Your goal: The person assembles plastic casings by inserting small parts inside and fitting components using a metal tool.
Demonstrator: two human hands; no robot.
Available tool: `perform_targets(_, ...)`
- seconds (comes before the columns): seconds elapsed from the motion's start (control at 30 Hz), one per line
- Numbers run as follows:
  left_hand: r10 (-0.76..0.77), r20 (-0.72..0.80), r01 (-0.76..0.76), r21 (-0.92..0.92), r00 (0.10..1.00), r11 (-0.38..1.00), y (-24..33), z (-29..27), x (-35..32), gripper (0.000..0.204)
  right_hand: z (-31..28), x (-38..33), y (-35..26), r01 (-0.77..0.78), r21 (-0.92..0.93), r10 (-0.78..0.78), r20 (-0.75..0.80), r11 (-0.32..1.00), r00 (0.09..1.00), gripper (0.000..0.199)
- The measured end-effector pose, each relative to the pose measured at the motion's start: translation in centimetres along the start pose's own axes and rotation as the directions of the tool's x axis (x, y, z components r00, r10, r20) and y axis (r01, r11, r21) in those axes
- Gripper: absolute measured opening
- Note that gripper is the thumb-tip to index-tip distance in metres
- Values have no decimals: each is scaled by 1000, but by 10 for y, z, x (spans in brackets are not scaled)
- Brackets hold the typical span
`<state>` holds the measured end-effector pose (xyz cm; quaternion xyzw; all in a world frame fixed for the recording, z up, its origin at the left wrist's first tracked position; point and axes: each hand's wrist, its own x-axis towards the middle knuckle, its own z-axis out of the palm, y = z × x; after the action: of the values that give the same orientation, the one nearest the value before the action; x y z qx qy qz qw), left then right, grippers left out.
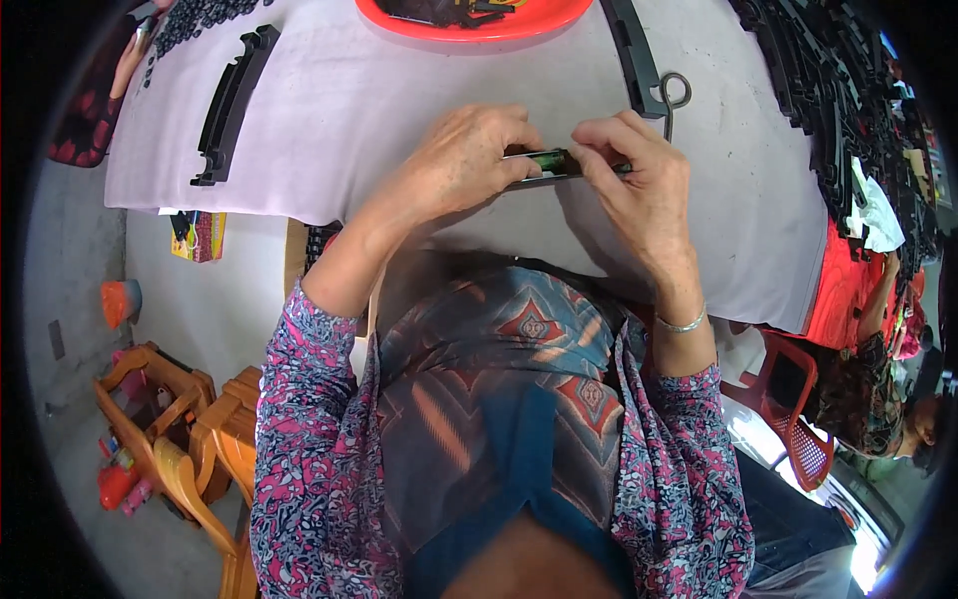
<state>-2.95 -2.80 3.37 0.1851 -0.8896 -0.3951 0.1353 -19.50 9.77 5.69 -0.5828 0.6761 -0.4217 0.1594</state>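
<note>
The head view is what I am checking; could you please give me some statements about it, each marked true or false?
1. The left hand and right hand hold the same strip. True.
2. The tray is blue. False: the tray is red.
3. A bracelet circles the right wrist. True.
4. The ring tool lies by the left hand. False: the ring tool lies just beyond the right hand.

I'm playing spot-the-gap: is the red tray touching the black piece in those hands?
Apart: the head view plainly shows pale cloth between the red tray and the held black piece.
</note>
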Motion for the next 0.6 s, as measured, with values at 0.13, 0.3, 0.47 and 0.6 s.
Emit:
perform_targets(0.13, 14, -5, -14, -2, 1000, 1000, -1, 0, 1, 18, -6, -5, 0, -9, -22, 11, 80, 1000, 997, 14)
perform_targets(0.3, 39, -35, -40, -26, 999, 999, -8, 3, 2, 17, -1, -9, 3, 149, -101, -133, 143, 984, 981, 18)
perform_targets(0.47, -3, -15, 3, -15, 1000, 1000, -5, 1, 0, 18, 6, -12, 5, 279, -229, -244, 169, 933, 955, 19)
perform_targets(0.6, 19, -38, -21, -32, 999, 999, -6, 4, 1, 19, 8, -12, 1, 317, -323, -264, 199, 892, 944, 20)
